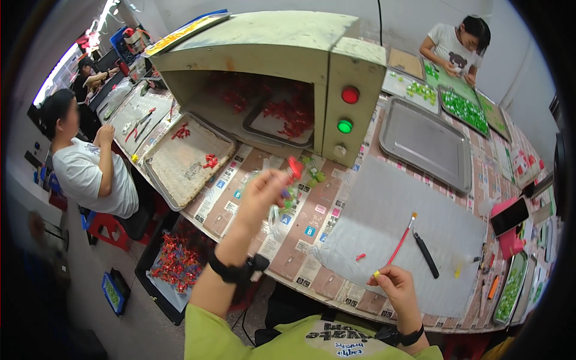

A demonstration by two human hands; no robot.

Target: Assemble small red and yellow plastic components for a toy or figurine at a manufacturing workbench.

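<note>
My left hand (264, 191) is raised over the table in front of the oven, its fingers pinched on a small red plastic piece (294, 168). My right hand (398, 293) is low over the grey sheet (372, 210), pinching a tiny yellow piece (377, 274). A red-handled brush (401, 241) points away from the right fingertips; I cannot tell whether they touch it. To its right lies a black-handled tool (426, 255). A small red part (360, 257) rests on the sheet near my right hand. Green and clear pieces (313, 174) lie beyond my left hand.
The oven (350, 66) has red pieces on a tray (264, 129) inside its opening. A worn tray (192, 162) stands left, a bare metal tray (426, 144) right. A black crate (157, 288) of red pieces is below. A phone (510, 216) lies right. Co-workers sit left and far right.
</note>
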